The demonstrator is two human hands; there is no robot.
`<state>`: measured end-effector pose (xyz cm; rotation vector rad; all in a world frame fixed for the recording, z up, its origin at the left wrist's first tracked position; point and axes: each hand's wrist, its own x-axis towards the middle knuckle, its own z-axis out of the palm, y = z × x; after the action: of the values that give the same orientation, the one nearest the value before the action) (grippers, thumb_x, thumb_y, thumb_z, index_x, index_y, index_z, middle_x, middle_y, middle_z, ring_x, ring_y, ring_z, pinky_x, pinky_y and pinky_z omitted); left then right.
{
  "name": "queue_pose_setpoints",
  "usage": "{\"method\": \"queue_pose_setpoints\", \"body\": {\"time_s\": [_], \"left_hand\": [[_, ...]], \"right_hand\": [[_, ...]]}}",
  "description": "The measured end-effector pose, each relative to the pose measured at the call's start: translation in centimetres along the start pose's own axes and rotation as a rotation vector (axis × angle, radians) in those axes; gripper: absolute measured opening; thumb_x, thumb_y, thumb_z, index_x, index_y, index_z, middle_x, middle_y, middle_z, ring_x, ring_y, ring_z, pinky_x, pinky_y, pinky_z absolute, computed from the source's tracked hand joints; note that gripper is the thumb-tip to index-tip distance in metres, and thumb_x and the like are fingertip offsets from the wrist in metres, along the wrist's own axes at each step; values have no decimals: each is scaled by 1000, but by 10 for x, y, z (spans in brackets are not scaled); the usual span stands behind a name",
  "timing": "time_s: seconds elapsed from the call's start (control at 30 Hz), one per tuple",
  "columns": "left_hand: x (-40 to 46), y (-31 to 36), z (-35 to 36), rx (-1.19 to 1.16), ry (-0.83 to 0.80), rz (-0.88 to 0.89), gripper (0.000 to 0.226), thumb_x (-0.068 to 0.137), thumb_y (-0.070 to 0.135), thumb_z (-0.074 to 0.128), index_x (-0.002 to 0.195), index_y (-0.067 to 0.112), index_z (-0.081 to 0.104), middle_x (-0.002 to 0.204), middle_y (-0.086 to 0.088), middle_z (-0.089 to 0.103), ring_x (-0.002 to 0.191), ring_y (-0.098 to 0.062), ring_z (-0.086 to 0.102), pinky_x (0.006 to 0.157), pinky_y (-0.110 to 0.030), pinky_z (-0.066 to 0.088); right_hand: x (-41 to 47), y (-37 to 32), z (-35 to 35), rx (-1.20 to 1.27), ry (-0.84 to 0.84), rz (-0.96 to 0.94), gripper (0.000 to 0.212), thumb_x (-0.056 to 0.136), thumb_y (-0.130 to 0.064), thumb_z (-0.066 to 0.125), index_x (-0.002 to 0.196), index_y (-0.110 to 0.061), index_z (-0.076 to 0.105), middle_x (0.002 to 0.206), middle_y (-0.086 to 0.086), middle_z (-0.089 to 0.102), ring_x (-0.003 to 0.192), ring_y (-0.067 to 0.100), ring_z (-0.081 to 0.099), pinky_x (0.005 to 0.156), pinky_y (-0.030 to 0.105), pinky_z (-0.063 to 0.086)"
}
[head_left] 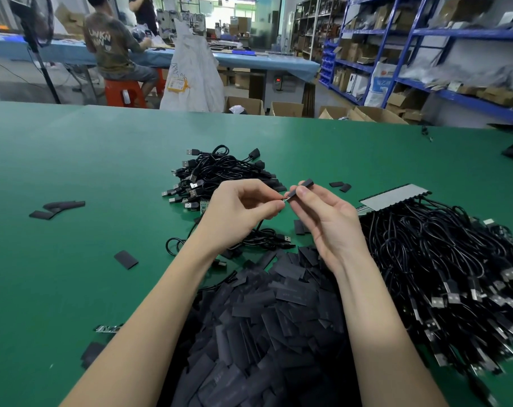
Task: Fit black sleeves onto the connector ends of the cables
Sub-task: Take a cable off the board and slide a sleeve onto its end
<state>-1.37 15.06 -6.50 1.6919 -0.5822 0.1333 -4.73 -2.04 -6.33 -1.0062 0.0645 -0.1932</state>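
Note:
My left hand (240, 212) pinches the small connector end of a black cable (261, 233) that trails down onto the green table (73, 171). My right hand (328, 218) pinches a black sleeve (300, 188) between thumb and fingers, its near end meeting the connector tip at the centre. A big heap of loose black sleeves (264, 333) lies under my forearms. A pile of black USB cables (443, 274) spreads on the right. A smaller bundle of cables (217, 171) lies just beyond my hands.
Stray sleeves (57, 208) lie at the left, with another (126, 259) nearer and two (340, 185) right of my hands. A small green circuit board (108, 329) sits at the lower left. Beyond the table's far edge are cardboard boxes, blue shelving and a seated person (114, 45).

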Motion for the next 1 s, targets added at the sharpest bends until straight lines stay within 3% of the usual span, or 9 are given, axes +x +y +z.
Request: {"method": "queue_pose_setpoints", "body": {"time_s": [0.1, 0.37, 0.47, 0.67, 0.8, 1.0], "left_hand": [[-1, 3, 2, 51, 13, 32, 7, 86, 10, 80, 93, 8, 79, 86, -3, 78, 82, -25, 74, 85, -45, 60], [-2, 3, 2, 93, 11, 79, 6, 87, 9, 79, 93, 9, 77, 87, -3, 77, 83, -22, 74, 84, -44, 60], [-2, 2, 3, 53, 19, 89, 8, 87, 9, 79, 94, 9, 77, 88, -3, 78, 85, -23, 75, 85, -43, 60], [0, 2, 1, -40, 7, 86, 8, 86, 6, 79, 93, 8, 78, 85, -3, 78, 77, -12, 73, 75, -23, 56], [0, 1, 1, -17, 15, 95, 9, 85, 6, 80, 93, 6, 78, 86, -2, 78, 81, -17, 75, 79, -26, 58], [-1, 7, 5, -59, 23, 129, 8, 85, 6, 80, 94, 6, 78, 88, -5, 78, 85, -23, 76, 81, -31, 60]], "right_hand": [[0, -2, -2, -22, -14, 5, 13, 91, -1, 69, 104, 0, 71, 100, 14, 77, 98, 19, 74, 82, 23, 58], [0, -3, -3, -50, -42, 1, 10, 90, -2, 71, 100, -3, 73, 101, 14, 77, 98, 20, 75, 81, 22, 58], [-2, -1, -2, -13, -88, -69, 21, 93, -1, 67, 110, -13, 69, 102, 14, 77, 101, 20, 74, 83, 23, 58], [-4, -1, 2, -6, -102, -170, 30, 80, -8, 74, 108, -17, 74, 108, 13, 77, 103, 21, 73, 83, 24, 58], [-4, -1, 3, -63, -102, -209, 32, 78, -10, 75, 109, -18, 75, 107, 15, 77, 96, 21, 74, 83, 24, 58], [-6, -2, 2, 75, -107, -170, 34, 79, -7, 74, 111, -15, 71, 104, 14, 77, 93, 18, 75, 82, 23, 58]]}}
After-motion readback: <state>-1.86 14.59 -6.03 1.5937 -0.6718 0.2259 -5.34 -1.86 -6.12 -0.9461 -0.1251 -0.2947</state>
